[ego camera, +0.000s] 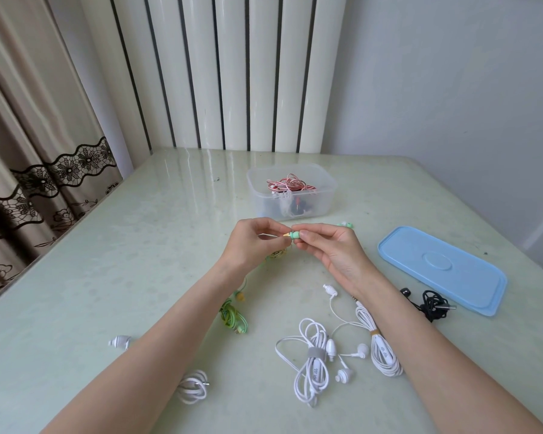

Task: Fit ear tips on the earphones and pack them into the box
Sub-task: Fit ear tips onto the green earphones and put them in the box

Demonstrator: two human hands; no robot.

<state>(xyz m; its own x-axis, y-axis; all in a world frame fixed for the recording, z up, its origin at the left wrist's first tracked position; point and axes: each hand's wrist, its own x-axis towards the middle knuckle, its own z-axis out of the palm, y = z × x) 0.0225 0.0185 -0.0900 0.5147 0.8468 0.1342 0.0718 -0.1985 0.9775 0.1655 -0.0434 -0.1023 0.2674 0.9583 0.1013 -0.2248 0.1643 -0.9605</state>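
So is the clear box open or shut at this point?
Open. The clear box has no cover on it; its blue lid lies flat on the table to the right, and red-and-white earphones show inside.

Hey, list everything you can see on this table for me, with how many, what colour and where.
Storage box: one, clear plastic, far centre of the table, holding red-and-white earphones and darker items.
Lid: one, light blue, lying flat on the right.
Black earphones: one bundle, at the lid's near edge.
White earphones: two coiled sets, near centre-right.
White cable coil: one, near left, by the left forearm.
White earbud: one, loose, near left.
Green earphones: one coil, beside the left forearm.
Green earbud: one, held between both hands.
Table: one, pale green, glossy.
Left hand: pinching at the earbud's tip.
Right hand: grip on the earbud's body.
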